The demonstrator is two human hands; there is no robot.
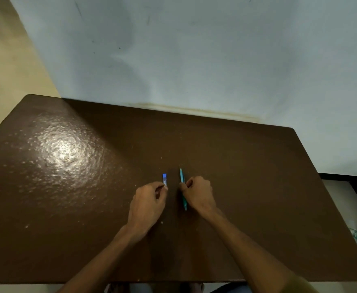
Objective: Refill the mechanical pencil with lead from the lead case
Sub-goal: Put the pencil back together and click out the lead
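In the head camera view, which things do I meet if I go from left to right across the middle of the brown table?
Shiny glare patch on the table → left hand → blue lead case → teal mechanical pencil → right hand.

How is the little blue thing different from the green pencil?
The lead case is short, flat and blue; the mechanical pencil is long, thin and teal. The left hand pinches the lead case at its near end, while the right hand grips the mechanical pencil around its middle. Both lie on the brown table, pointing away from the person.
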